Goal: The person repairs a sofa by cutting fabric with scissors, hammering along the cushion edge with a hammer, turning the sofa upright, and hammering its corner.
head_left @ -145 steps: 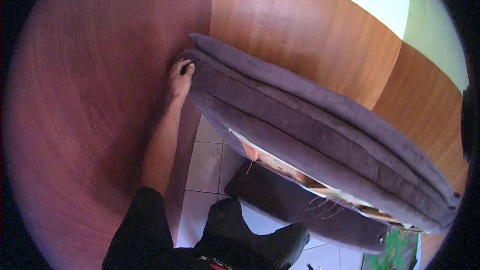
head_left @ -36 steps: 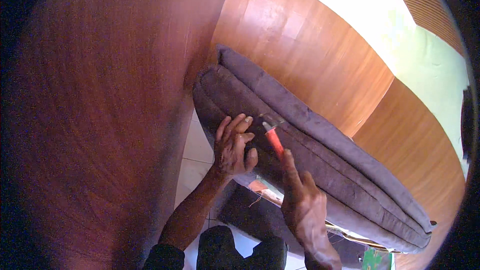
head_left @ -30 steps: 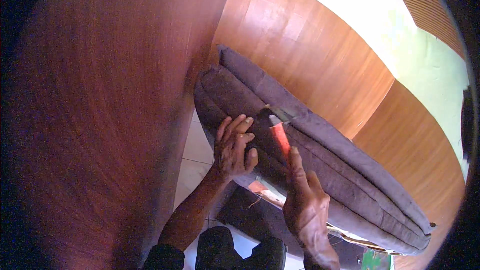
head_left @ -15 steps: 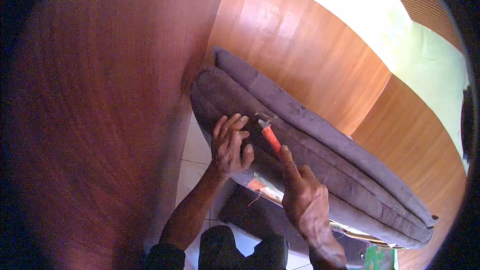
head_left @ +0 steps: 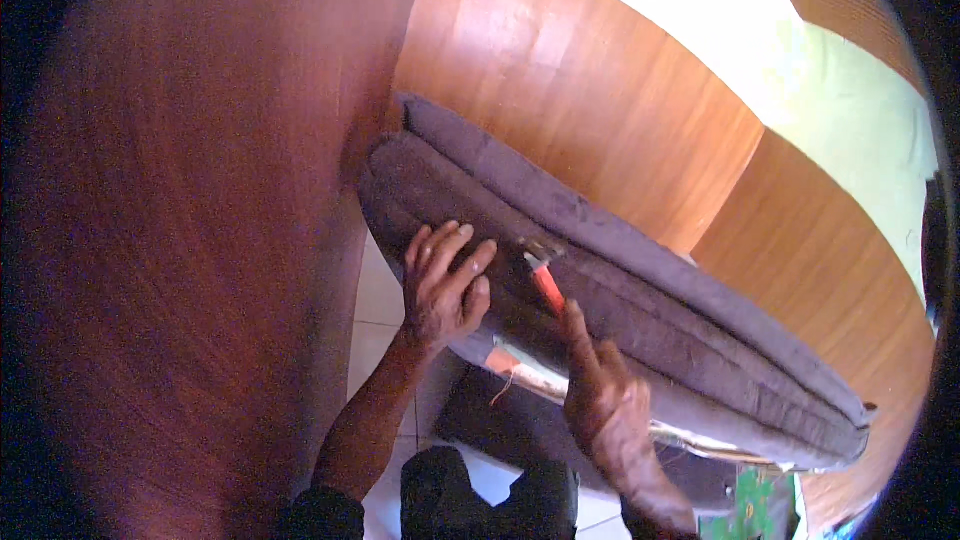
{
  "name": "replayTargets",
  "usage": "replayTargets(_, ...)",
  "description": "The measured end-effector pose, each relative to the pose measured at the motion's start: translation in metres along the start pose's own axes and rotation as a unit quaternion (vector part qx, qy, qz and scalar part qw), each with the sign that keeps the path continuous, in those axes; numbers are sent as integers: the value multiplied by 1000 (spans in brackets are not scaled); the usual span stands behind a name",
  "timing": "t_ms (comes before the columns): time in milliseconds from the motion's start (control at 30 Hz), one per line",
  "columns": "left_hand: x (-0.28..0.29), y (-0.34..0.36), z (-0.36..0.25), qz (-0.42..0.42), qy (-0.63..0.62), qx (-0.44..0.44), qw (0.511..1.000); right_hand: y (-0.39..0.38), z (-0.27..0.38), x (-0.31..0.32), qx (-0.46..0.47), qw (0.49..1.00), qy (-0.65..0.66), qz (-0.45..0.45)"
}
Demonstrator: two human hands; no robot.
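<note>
In the head view, a hammer (head_left: 547,288) is gripped by its red handle in the right hand (head_left: 608,408), its metal head held at the top of a brown padded seat (head_left: 700,350), though whether the two touch cannot be told. The left hand (head_left: 445,285) is laid flat on the same padding, just left of the hammer, with fingers spread and nothing seen grasped. The seat is tilted beside a wooden wall (head_left: 570,90), above a tiled floor (head_left: 380,345).

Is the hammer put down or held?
Held: the right hand grips the hammer by its orange handle. I can't tell if it touches the brown cushion.
</note>
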State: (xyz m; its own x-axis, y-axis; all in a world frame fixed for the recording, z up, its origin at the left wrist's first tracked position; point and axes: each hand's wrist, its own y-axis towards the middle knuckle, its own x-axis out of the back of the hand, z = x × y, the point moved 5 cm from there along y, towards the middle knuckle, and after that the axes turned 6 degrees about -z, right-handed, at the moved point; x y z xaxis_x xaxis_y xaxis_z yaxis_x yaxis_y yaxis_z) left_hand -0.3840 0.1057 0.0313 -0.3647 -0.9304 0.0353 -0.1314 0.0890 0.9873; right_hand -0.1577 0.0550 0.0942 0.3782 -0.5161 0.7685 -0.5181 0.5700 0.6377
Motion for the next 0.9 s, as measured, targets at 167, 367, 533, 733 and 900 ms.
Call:
replayTargets(167, -2, 3, 2, -13, -7, 0, 1000, 3, 5, 28, -18, 998, 45, -36)
replayTargets(367, 13, 4, -2, 17, 16, 13, 1000, -24, -5, 33, -58, 996, 32, 67)
replayTargets(533, 0, 24, -70, 101, -58, -39, 992, -61, -36, 67, -170, 972, 102, -129)
replayTargets(733, -13, 18, -103, 168, -57, -80, 981, -84, -58, 75, -182, 964, 81, -174)
replayTargets(900, -19, 17, -105, 150, -61, -87, 983, -94, -55, 71, -157, 981, 26, -109)
